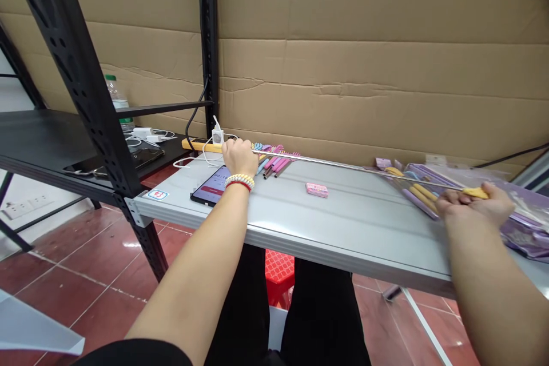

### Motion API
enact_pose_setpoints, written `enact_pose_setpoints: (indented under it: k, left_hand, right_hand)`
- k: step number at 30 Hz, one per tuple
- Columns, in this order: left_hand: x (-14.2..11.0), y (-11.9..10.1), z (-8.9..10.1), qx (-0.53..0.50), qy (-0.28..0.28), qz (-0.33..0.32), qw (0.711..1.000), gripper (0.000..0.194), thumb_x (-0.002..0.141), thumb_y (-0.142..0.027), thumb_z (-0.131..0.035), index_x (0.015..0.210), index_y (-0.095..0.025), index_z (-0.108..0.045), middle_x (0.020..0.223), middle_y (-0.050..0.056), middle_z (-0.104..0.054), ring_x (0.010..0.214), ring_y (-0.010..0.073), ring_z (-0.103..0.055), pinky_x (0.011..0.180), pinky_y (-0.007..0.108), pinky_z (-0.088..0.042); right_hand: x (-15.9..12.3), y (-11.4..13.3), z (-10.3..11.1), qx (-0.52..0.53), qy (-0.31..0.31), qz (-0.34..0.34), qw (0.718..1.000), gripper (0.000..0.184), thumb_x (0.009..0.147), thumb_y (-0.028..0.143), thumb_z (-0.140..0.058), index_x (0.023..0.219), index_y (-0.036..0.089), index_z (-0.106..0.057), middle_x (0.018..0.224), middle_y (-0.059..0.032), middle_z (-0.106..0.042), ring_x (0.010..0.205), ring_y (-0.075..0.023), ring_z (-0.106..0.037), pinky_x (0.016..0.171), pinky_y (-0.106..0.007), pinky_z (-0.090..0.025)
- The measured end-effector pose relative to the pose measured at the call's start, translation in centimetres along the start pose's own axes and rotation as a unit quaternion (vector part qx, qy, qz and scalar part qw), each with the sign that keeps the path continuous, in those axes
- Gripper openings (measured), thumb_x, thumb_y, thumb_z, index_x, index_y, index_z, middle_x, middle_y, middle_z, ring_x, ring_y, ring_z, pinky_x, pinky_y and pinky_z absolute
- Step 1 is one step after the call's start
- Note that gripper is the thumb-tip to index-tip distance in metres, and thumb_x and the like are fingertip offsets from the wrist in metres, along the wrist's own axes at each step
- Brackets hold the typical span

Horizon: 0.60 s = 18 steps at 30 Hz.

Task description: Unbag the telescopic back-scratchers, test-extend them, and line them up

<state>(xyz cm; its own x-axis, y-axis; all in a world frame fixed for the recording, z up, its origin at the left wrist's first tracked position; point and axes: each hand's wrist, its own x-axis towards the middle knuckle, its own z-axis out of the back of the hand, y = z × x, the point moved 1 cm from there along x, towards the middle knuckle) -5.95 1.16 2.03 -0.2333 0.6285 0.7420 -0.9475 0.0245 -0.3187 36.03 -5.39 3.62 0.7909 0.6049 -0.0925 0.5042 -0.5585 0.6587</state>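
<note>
A long, thin, silvery telescopic rod (343, 164) is stretched out above the table, running from one hand to the other. My left hand (239, 156) is closed around its left end, hiding that end. At the other side my right hand (476, 204) grips the rod's yellow end piece (475, 193). Just right of my left hand lies a bunch of pink and purple handled sticks (278, 163) with metal ends. Under my left wrist is a phone (211, 187) with its screen lit. A small pink stack of cards (317, 190) lies mid-table.
The grey table (351, 211) stands against a cardboard wall (364, 68). Clear plastic bags (527, 211) and yellow and purple sticks (422, 197) lie at the right. A black metal post (81, 74) rises at the left. A red stool (278, 270) is below.
</note>
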Motion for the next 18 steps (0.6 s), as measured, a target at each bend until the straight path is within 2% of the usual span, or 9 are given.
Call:
enact_pose_setpoints:
  k: [2, 4, 7, 10, 12, 16, 18]
  left_hand:
    - [0.0, -0.1, 0.0, -0.004, 0.002, 0.005, 1.000, 0.025, 0.078, -0.020, -0.044, 0.081, -0.020, -0.068, 0.089, 0.010, -0.065, 0.096, 0.0277, -0.051, 0.091, 0.043, -0.032]
    - [0.1, -0.4, 0.3, 0.001, 0.023, 0.000, 1.000, 0.024, 0.077, -0.020, -0.045, 0.082, -0.019, -0.069, 0.090, 0.011, -0.065, 0.097, 0.0282, -0.052, 0.090, 0.043, -0.032]
    - [0.6, -0.2, 1.5, 0.036, 0.076, -0.034, 0.996, 0.023, 0.073, -0.020, -0.048, 0.082, -0.019, -0.070, 0.088, 0.011, -0.067, 0.097, 0.0288, -0.054, 0.087, 0.043, -0.033]
    - [1.7, 1.6, 3.7, 0.079, 0.130, -0.108, 0.982, 0.025, 0.075, -0.025, -0.047, 0.081, -0.020, -0.071, 0.083, 0.011, -0.069, 0.091, 0.0282, -0.059, 0.084, 0.042, -0.035]
    - [2.5, 3.4, 5.5, 0.107, 0.135, -0.144, 0.975, 0.030, 0.077, -0.031, -0.045, 0.083, -0.020, -0.071, 0.086, 0.011, -0.070, 0.090, 0.0282, -0.061, 0.081, 0.040, -0.037]
    - [3.4, 7.2, 7.9, 0.180, 0.141, -0.129, 0.965, 0.033, 0.077, -0.039, -0.044, 0.084, -0.020, -0.070, 0.086, 0.011, -0.070, 0.091, 0.0302, -0.062, 0.074, 0.036, -0.039]
    - [3.6, 8.4, 8.2, 0.188, 0.141, -0.132, 0.963, 0.032, 0.075, -0.041, -0.044, 0.082, -0.021, -0.069, 0.085, 0.010, -0.070, 0.091, 0.0297, -0.062, 0.072, 0.034, -0.038]
  right_hand:
    - [0.6, 0.2, 0.3, 0.011, -0.038, -0.002, 0.999, 0.027, 0.088, 0.022, -0.029, 0.062, 0.020, -0.023, 0.060, 0.0053, -0.017, 0.040, -0.0055, -0.014, 0.035, -0.017, -0.010]
    - [0.9, 0.1, 0.4, 0.004, -0.063, -0.014, 0.998, 0.025, 0.089, 0.027, -0.025, 0.065, 0.020, -0.022, 0.062, 0.0052, -0.019, 0.041, -0.0054, -0.018, 0.036, -0.017, -0.014]
    - [0.8, -0.2, 0.3, -0.040, -0.060, -0.027, 0.997, 0.025, 0.089, 0.028, -0.023, 0.065, 0.021, -0.025, 0.064, 0.0044, -0.023, 0.043, -0.0062, -0.024, 0.039, -0.019, -0.018]
    - [0.6, -0.5, 0.0, -0.080, -0.012, -0.014, 0.997, 0.029, 0.090, 0.024, -0.024, 0.062, 0.020, -0.026, 0.063, 0.0045, -0.023, 0.043, -0.0054, -0.022, 0.041, -0.019, -0.016]
    - [0.6, -0.7, -0.3, -0.095, 0.023, -0.004, 0.995, 0.030, 0.090, 0.022, -0.024, 0.060, 0.020, -0.027, 0.061, 0.0044, -0.023, 0.043, -0.0051, -0.022, 0.042, -0.020, -0.015]
    - [0.6, -1.2, -0.9, -0.155, 0.062, 0.039, 0.985, 0.029, 0.088, 0.019, -0.025, 0.058, 0.020, -0.026, 0.058, 0.0040, -0.024, 0.042, -0.0057, -0.025, 0.043, -0.022, -0.016]
    - [0.7, -1.5, -1.1, -0.233, 0.106, 0.115, 0.960, 0.027, 0.086, 0.017, -0.023, 0.059, 0.021, -0.024, 0.056, 0.0044, -0.024, 0.041, -0.0057, -0.025, 0.043, -0.024, -0.018]
